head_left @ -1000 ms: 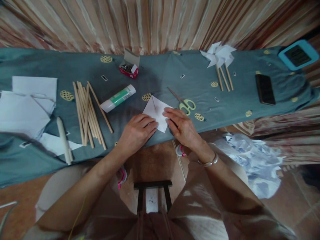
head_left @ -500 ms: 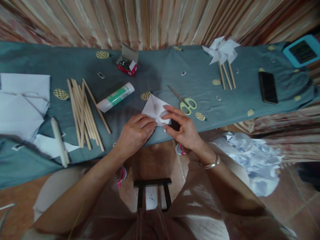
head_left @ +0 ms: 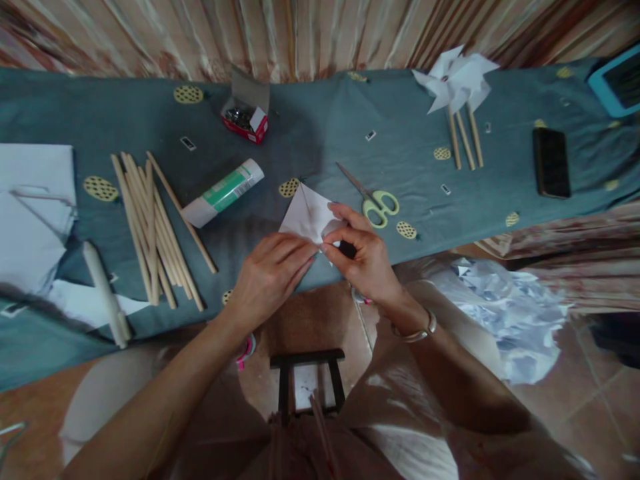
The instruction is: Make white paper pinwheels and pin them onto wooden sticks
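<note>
The white paper square (head_left: 311,212) lies on the cloth, pinched between right thumb and fingertips (head_left: 327,235) and pressed by the left hand's closed fingers (head_left: 300,250), near a green-labelled tube (head_left: 223,193), its print unreadable.

2 bare hands (head_left: 273,273) (head_left: 363,257) on creased white paper (head_left: 313,213), green-handled scissors (head_left: 373,200) near, 3 white pinwheels (head_left: 457,77) beyond

No text can be read. The green label on the white tube (head_left: 223,193), left of centre, and the markings on the small red box (head_left: 245,122), upper left, are too blurred.
</note>
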